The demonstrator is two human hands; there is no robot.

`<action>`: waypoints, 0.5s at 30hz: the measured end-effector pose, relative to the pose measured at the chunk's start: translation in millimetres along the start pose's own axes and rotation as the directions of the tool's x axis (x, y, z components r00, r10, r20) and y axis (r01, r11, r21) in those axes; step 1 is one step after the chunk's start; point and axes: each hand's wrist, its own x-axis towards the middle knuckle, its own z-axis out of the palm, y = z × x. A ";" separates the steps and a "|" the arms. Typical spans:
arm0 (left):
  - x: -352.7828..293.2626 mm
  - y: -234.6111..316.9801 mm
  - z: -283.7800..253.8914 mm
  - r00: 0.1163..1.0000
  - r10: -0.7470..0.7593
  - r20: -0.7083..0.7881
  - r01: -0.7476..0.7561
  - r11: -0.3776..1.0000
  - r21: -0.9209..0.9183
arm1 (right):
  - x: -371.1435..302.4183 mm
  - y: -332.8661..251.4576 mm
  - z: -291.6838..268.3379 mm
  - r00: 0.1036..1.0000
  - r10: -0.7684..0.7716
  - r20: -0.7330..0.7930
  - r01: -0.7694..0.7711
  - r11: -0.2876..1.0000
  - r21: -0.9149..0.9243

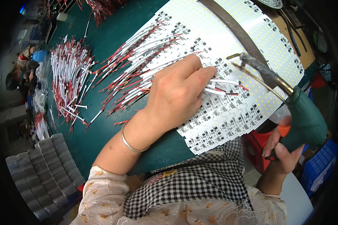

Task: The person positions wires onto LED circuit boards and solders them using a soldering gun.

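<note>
Currently left hand (pixel 176 90) lies knuckles-up, forearm toward seven o'clock, fingers pinching white-sheathed wires (pixel 225 81) over LED boards (pixel 210 127) at two o'clock. Right hand (pixel 285 155), four o'clock, grips green soldering gun (pixel 306 114), tip toward ten.

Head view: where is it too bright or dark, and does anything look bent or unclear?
Head view: the white boards look palest beside the brown strip; the corners turn black; the far left is dim and soft, while the left hand looks fairly sharp; the strip bows, perhaps partly from the lens.
</note>
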 end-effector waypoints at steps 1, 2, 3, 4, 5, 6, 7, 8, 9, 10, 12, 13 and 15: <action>0.1 -0.2 0.2 1.000 0.009 -0.003 -0.009 1.000 0.005 | 1.4 -2.6 0.1 1.000 -0.021 -0.023 0.022 0.999 0.047; -0.5 -0.5 0.2 1.000 0.009 -0.003 -0.009 1.000 0.005 | 2.4 -3.8 0.4 1.000 -0.008 -0.024 0.009 0.999 0.037; -1.7 -1.1 0.1 1.000 0.006 0.001 -0.006 1.000 0.012 | 1.0 -2.6 -2.2 1.000 -0.008 -0.024 0.009 0.999 0.038; -2.0 -1.2 0.2 1.000 0.004 0.004 -0.004 1.000 0.017 | -1.7 -0.9 -7.3 1.000 0.014 -0.019 -0.013 0.998 0.061; -1.2 -0.1 -0.5 1.000 0.006 0.003 -0.006 1.000 0.015 | -3.3 -0.2 -10.2 0.999 0.036 -0.014 -0.035 0.996 0.085; 0.0 1.7 -1.5 1.000 0.008 0.021 -0.008 0.999 0.035 | -3.7 -0.9 -9.0 0.999 0.035 -0.016 -0.034 0.996 0.084; 0.5 2.6 -1.8 0.999 0.009 0.041 -0.012 0.998 0.057 | -4.2 -1.0 -6.4 1.000 0.013 -0.028 -0.012 0.998 0.056; 0.7 2.7 -1.3 0.999 0.011 0.043 -0.013 0.998 0.056 | -4.7 -0.9 -5.2 0.999 -0.009 -0.039 0.010 1.000 0.027; 0.8 2.6 -0.5 0.999 0.018 0.038 -0.021 0.998 0.067 | -5.7 -1.4 -5.8 0.999 -0.008 -0.042 0.009 1.000 0.028; 0.2 2.5 -0.8 0.999 0.024 0.033 -0.026 0.997 0.079 | -7.9 -2.9 -5.8 0.999 0.005 -0.042 -0.004 1.000 0.026; -1.1 -2.9 0.5 0.998 0.064 0.027 -0.065 0.997 0.041 | -14.3 -3.6 -9.6 0.999 0.020 -0.045 -0.019 0.999 0.026; -0.7 -5.9 2.0 0.994 0.104 0.017 -0.104 0.995 0.004 | -18.7 -3.3 -16.7 0.998 0.046 -0.034 -0.044 0.998 0.046; 0.9 -9.3 4.7 0.994 0.106 0.002 -0.106 0.993 -0.043 | -23.0 -4.5 -19.3 0.997 0.072 -0.024 -0.071 0.995 0.066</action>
